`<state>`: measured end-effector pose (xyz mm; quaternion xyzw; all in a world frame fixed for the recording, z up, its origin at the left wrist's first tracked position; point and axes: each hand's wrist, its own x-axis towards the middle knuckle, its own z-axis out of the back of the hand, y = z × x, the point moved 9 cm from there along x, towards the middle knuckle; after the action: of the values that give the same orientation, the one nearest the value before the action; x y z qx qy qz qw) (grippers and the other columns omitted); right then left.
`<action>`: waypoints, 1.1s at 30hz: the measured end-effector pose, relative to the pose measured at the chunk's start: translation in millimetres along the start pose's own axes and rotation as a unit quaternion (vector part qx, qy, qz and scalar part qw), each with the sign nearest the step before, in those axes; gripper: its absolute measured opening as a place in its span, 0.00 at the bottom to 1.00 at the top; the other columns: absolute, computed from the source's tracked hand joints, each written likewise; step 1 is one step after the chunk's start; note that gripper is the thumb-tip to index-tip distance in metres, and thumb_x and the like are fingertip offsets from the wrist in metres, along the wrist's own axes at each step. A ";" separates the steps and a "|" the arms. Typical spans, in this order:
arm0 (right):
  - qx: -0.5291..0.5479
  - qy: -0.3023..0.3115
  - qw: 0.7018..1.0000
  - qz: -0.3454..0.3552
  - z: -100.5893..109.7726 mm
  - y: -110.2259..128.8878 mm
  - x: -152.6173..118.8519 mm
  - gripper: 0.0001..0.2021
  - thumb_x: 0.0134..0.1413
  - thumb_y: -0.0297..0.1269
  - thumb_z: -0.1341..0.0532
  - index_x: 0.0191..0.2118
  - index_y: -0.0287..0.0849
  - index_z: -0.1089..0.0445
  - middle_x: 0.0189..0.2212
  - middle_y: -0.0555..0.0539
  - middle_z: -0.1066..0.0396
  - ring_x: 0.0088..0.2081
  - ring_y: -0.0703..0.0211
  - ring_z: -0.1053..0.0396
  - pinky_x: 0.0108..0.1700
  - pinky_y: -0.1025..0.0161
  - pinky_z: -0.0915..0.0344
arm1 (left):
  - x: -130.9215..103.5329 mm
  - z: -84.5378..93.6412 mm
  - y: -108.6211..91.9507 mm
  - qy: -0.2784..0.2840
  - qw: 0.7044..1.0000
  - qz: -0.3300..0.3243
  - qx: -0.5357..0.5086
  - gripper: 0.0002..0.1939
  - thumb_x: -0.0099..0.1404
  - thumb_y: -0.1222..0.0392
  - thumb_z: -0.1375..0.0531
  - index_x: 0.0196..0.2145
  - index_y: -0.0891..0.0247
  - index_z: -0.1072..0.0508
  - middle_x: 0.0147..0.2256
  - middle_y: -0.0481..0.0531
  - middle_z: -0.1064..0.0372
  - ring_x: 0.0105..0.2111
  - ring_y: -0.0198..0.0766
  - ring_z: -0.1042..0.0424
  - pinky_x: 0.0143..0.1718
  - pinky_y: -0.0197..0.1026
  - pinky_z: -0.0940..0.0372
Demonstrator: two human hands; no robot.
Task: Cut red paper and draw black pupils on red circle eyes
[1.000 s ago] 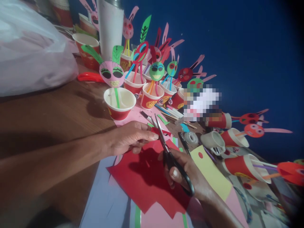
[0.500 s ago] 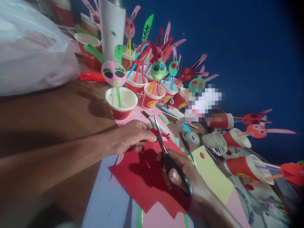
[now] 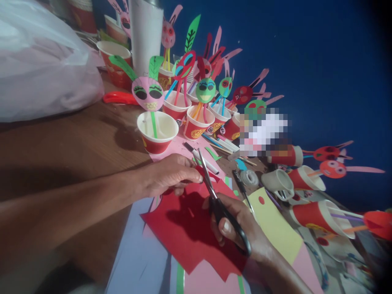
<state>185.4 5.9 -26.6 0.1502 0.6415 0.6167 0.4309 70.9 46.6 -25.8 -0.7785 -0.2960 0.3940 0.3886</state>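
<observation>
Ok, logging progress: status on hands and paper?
Right hand: holding black-handled metal scissors. Left hand: pinching small red paper by blades. Jagged red paper sheet below. Black-capped white marker beyond.

The left forearm (image 3: 92, 200) extends toward the scissors (image 3: 219, 205), and the left hand (image 3: 173, 175), its back upward, pinches thumb against fingers just beside their blades. The right hand (image 3: 237, 220) grips the scissors by their handles, thumb bent, nail showing; the right forearm (image 3: 277, 265) slants away from them.
</observation>
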 end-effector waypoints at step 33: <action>-0.024 -0.015 0.999 0.028 5.2 5.8 1.2 0.27 0.47 0.60 0.42 0.41 0.40 0.37 0.18 0.53 0.37 0.19 0.64 0.38 0.22 0.67 0.40 | -0.2 2.1 2.7 -0.024 1.000 0.004 0.008 0.10 0.56 0.59 0.40 0.21 0.67 0.31 0.17 0.45 0.37 0.15 0.26 0.42 0.17 0.31 0.44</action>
<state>186.5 11.3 -21.0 0.1665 0.6154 0.6417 0.4264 69.5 45.8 -28.8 -0.7672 -0.2986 0.4162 0.3861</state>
